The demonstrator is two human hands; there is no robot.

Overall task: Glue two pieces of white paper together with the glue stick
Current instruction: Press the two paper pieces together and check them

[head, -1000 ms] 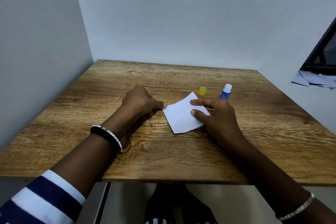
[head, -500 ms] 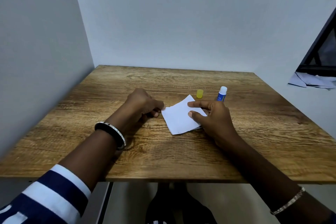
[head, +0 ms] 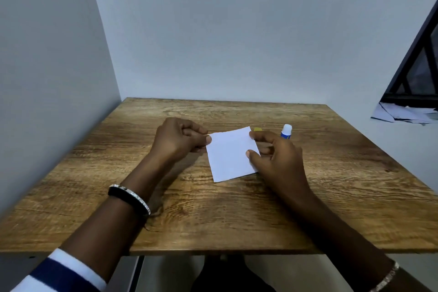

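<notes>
White paper (head: 231,154) pinched between left hand (head: 176,136) and right hand (head: 277,156).

Surface (head: 189,220): the near half is bare wood between and beside the two forearms, open to approach from the front edge. Left hand (head: 176,137) and right hand (head: 276,156) occupy the centre, each with a grip on an edge of the white paper (head: 231,154), closing the middle lane. Behind the right hand stand the glue stick (head: 286,131), upright, and a yellow cap (head: 257,129), mostly hidden by the paper; both obstruct reach toward the far right. Walls bound the left and far sides. The far strip and right margin are unobstructed.
</notes>
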